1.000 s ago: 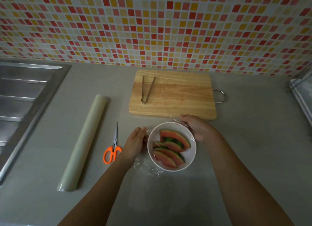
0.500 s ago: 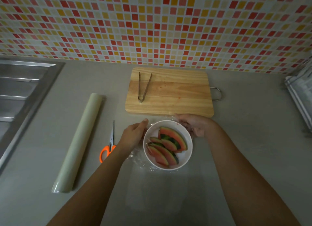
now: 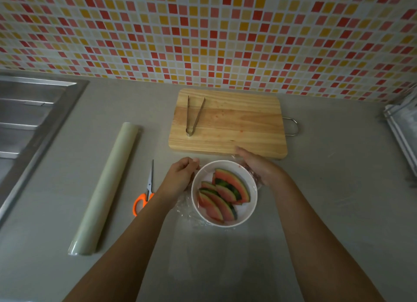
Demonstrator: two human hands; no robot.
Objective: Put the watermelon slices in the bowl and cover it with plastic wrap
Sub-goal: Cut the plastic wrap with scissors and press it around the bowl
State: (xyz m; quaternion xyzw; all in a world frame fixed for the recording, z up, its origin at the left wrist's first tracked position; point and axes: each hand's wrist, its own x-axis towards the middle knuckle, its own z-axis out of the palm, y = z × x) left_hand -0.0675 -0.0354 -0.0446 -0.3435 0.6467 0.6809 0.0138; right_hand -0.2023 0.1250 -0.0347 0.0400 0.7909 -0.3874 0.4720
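**Holding wrap to a bowl of watermelon**

Two bare hands flank a white bowl (image 3: 245,212) on a grey bench (image 3: 338,189), seen from a head-worn camera looking down. The watermelon slices (image 3: 228,189), red flesh with green rind, lie overlapping inside the bowl, which stands just in front of a wooden board (image 3: 237,126).

Clear wrap (image 3: 185,208) shows as crumpled film against the bowl's left side, and more of it bunches under the right palm.

The left hand (image 3: 180,174) sits at the bowl's far-left rim, its fingers curled in and the thumb closed against them on the wrap. The right hand (image 3: 257,167) lies at the far-right rim with its fingers nearly straight and together, laid flat on the film against the bowl's side, their tips reaching the board's near edge.

Metal tongs (image 3: 193,115) rest on the left part of the board, their arms spread toward the tiled wall (image 3: 203,31).

Orange-handled scissors (image 3: 145,193) lie closed just left of the left wrist. Beyond them the roll (image 3: 106,186) lies at a slant, well apart from the bowl. A steel sink (image 3: 27,126) fills the left edge.
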